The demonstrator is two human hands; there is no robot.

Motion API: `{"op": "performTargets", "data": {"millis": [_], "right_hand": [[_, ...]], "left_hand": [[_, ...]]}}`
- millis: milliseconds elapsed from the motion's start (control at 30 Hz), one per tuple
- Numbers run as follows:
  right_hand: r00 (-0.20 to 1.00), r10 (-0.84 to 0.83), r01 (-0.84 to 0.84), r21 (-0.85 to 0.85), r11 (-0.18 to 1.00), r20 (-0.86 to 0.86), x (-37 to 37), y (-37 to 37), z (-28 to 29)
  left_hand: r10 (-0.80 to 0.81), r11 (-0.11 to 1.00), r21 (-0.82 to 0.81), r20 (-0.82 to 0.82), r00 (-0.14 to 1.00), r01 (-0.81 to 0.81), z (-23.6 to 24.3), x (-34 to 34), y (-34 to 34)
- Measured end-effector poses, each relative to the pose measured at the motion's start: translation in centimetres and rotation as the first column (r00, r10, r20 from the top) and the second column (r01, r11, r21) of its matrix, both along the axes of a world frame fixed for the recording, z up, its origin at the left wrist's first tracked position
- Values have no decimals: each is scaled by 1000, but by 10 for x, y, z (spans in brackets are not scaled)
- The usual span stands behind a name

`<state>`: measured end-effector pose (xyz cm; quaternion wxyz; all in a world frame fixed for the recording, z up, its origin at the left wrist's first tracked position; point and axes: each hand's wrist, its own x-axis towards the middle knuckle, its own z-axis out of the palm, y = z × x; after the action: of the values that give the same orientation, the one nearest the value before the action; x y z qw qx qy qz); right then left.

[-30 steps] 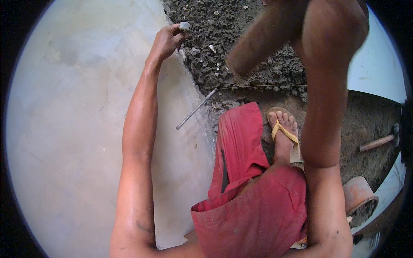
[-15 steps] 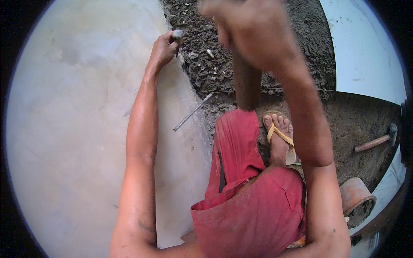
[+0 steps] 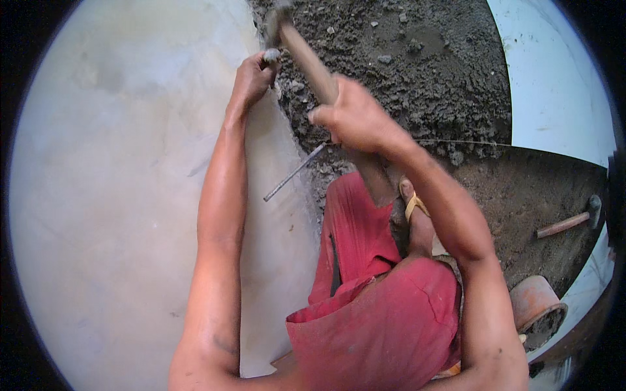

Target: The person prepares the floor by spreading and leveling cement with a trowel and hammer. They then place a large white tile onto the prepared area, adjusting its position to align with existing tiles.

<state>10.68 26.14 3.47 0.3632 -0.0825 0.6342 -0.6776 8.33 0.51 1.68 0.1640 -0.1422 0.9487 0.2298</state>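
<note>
Left hand (image 3: 252, 81): clamped on round-topped tool (image 3: 270, 56), at edge of slab (image 3: 117, 195)
Right hand (image 3: 362, 118): clamped on hammer (image 3: 309, 60), blurred head near tool's top
Slab: pale, smooth, fills left
Rubble (image 3: 430, 78): dark, coarse, borders slab
Soil (image 3: 508, 189): brown, second hammer (image 3: 563, 225) on it
Bucket (image 3: 531, 296): tipped, lower right

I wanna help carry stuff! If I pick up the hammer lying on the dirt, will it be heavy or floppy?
That hammer is probably heaviest at its chunky, metal-looking head. Its straight, wooden-looking handle should stay stiff, not floppy.
</note>
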Motion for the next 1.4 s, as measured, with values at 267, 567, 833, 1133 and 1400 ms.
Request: {"op": "performTargets", "data": {"millis": [267,567,833,1133,1400], "right_hand": [[396,-475,485,-260,835,-786,-100,41,93],[977,-4,39,157,987,-215,20,-21,-48],[202,-191,448,-82,890,-961,-102,39,102],[989,63,-31,235,971,-130,34,-32,-49],[957,-251,238,-100,966,-148,-26,19,36]], "left_hand": [[34,999,-3,16,999,-34,5,-5,19],[5,995,-99,-48,999,-10,-13,-3,-5],[85,989,-120,-53,995,-90,-5,-2,9],[19,982,-187,-77,997,-33,-26,10,-15],[-111,992,-72,-163,980,100,5,24,30]]}}
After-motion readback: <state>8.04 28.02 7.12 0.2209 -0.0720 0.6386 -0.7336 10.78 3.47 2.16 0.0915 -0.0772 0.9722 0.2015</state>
